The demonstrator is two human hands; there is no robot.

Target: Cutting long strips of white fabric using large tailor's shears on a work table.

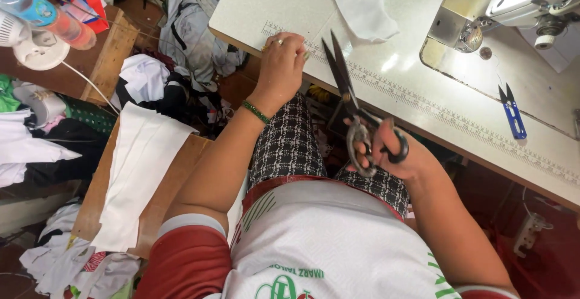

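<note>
Two hands are at the front edge of the pale desk [290,0]. The left hand [281,63] rests knuckles-up on the desk's edge, fingers curled down over the printed ruler strip [423,102]; whether its grip pinches anything can't be told. Forearm runs back toward the body, w/ a green bangle [257,112] at the wrist and a ring on one finger. The right hand [393,151] sits lower, just below the desk edge over the lap, grip closed through the loops of the black scissors [350,102]. Blades are shut or nearly so, pointing up and away, tips lying over the ruler strip just right of the left hand.

On the desk: a white cloth piece [362,3] near the far side, well apart from both hands; a sewing machine [513,6] at top right; small blue snips [512,114] near the machine's plate.

No real containers in view. Left of the person, a wooden bench [99,184] carries a stack of white cloth strips [142,178]; heaps of mixed clothing [193,33] lie on the floor around it. A bottle [48,12] w/ orange liquid lies at top left.
</note>
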